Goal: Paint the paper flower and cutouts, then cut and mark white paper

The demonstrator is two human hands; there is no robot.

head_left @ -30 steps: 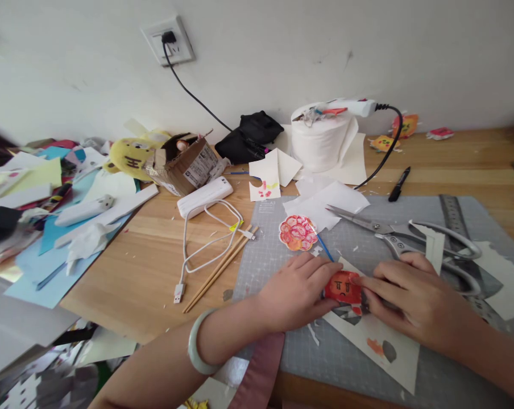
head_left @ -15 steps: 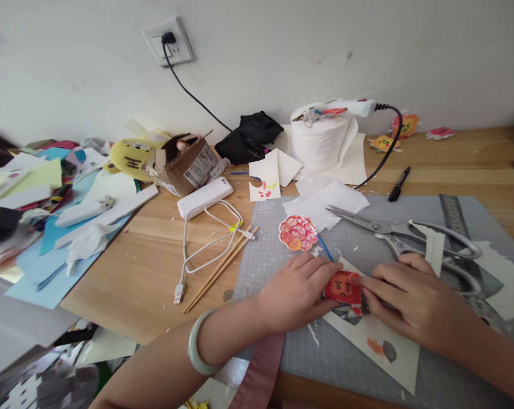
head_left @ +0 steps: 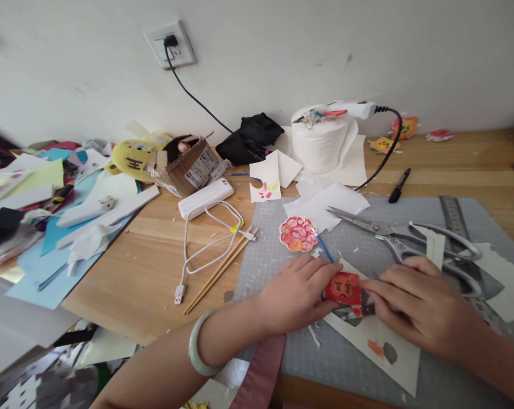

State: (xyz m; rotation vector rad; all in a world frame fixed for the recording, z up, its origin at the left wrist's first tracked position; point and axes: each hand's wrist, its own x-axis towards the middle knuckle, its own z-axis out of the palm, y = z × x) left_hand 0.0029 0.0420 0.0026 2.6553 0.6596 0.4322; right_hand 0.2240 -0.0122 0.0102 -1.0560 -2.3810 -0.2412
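Note:
A small red paper figure [head_left: 343,288] with a drawn black face lies under the fingers of my left hand [head_left: 297,292], which grips its left side. Close by its right edge, the thumb and index finger of my right hand [head_left: 417,304] are pinched together; anything between them is too small to make out. Beneath both hands is a cream paper strip [head_left: 399,366] with cut-out holes and an orange mark. A blue stick [head_left: 325,248] reaches from my left fingertips to a pink-orange paper flower [head_left: 298,234].
Large scissors [head_left: 382,228] lie open on the grey cutting mat [head_left: 263,261], beside paper scraps. Behind stand a tissue roll [head_left: 319,145] and a torn cardboard box [head_left: 184,162]. A power bank [head_left: 206,197], white cable and chopsticks [head_left: 218,275] are to the left; a black pen [head_left: 399,186] is right.
My right fingertips have shifted slightly right, off the red paper figure's edge, and that hand has turned a little. My left hand has stayed in place with its grip.

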